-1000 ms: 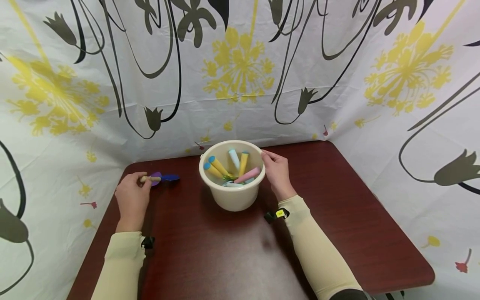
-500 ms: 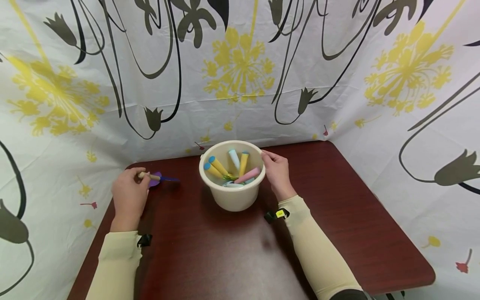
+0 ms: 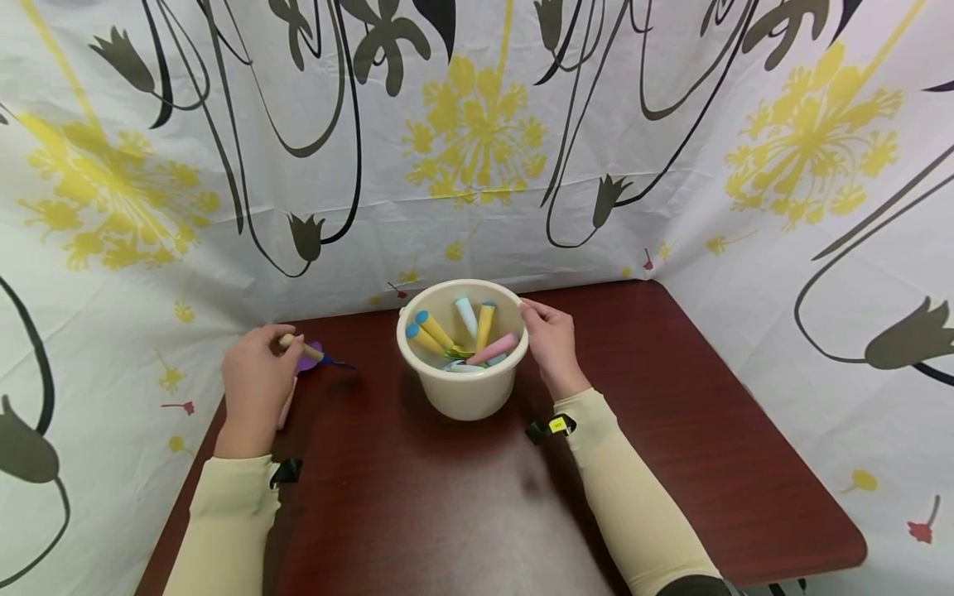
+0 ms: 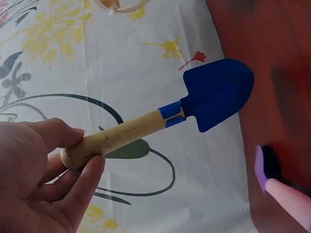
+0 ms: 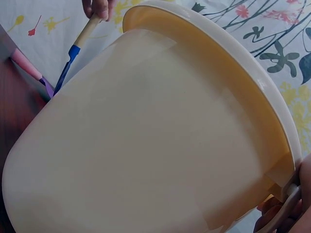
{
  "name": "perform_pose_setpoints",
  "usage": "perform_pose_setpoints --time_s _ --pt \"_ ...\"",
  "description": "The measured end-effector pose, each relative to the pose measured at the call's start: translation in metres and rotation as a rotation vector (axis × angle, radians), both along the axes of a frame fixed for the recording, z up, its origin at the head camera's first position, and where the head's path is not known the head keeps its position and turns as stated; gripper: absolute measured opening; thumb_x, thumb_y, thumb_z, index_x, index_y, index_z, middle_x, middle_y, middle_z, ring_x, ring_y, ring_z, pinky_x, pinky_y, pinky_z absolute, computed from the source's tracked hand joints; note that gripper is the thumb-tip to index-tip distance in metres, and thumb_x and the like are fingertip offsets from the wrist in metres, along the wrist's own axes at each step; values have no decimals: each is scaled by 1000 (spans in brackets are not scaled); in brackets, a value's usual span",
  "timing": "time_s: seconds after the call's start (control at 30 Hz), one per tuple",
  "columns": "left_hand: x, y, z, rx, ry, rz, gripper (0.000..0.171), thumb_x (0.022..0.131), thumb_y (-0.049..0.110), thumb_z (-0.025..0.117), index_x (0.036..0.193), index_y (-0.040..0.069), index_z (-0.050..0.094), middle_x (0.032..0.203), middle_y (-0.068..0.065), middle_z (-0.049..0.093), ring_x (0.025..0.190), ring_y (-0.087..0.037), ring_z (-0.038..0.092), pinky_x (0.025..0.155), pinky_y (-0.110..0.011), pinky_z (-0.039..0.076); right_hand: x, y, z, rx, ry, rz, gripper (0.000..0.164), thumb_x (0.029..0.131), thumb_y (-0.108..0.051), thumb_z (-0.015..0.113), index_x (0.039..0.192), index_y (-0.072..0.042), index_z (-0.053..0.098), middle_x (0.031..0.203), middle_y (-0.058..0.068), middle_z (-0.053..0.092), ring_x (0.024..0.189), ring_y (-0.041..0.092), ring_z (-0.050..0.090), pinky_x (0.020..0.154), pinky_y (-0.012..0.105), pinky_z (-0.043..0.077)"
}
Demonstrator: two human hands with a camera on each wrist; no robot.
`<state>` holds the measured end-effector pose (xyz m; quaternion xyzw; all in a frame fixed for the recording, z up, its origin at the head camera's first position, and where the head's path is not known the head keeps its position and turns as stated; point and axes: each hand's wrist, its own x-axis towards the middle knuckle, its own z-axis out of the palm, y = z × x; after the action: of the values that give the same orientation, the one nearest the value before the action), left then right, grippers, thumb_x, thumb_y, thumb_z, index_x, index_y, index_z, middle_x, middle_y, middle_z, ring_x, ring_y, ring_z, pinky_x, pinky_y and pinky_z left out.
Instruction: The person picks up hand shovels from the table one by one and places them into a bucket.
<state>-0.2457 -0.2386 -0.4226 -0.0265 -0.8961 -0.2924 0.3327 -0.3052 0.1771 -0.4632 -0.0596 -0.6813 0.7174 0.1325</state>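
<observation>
My left hand pinches the wooden handle of a small blue toy shovel between thumb and fingers, its blade pointing right. Below it on the table lies a second small tool with a pink handle and a purple head, partly behind my left hand in the head view. My right hand grips the rim of a cream bucket on its right side, where a handle end shows in the right wrist view. Inside the bucket stand several tools with yellow, light blue and pink handles; their heads are mostly hidden.
A dark red-brown table carries the bucket near its back edge. A white curtain with yellow and grey flower prints hangs close behind the table and along both sides.
My left hand has lifted the shovel a little and drawn it slightly left, turning the blade edge-on to the head view. The pink handle now shows beside the wrist. My right hand and the bucket stay put.
</observation>
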Motion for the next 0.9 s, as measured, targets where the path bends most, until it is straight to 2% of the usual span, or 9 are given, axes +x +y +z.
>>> perform_pose_setpoints --time_s 0.23,0.47,0.63,0.73,0.9 --pt "3 6 14 -13 27 -15 20 100 12 80 113 -3 83 105 -22 80 90 -40 74 76 -50 53 0 0 0 7 -2 -4 34 111 -22 68 135 -2 78 135 18 76 124 28 73 103 43 61" --pt "10 11 32 24 31 -59 19 101 13 79 114 1 84 105 -18 81 88 -34 74 72 -24 44 0 0 0 21 -4 -9 34 110 -24 68 135 -3 78 134 16 76 123 26 73 102 40 61" --pt "16 15 47 54 17 -78 20 102 15 77 116 2 84 110 -18 81 93 -34 73 75 -19 43 0 0 0 13 -11 -4 35 111 -24 68 136 -3 78 136 16 75 124 27 73 102 41 61" --pt "19 18 57 60 20 -95 20 102 14 76 117 3 84 110 -15 81 90 -22 73 74 -12 44 0 1 0 10 -9 -1 35 111 -24 67 137 -3 77 137 16 75 125 28 72 103 42 61" --pt "21 19 69 64 46 -127 19 102 12 77 117 4 84 107 -11 81 87 13 63 73 -3 47 -2 1 -1 9 0 3 35 111 -23 67 136 -2 77 136 17 75 124 28 73 102 42 61"
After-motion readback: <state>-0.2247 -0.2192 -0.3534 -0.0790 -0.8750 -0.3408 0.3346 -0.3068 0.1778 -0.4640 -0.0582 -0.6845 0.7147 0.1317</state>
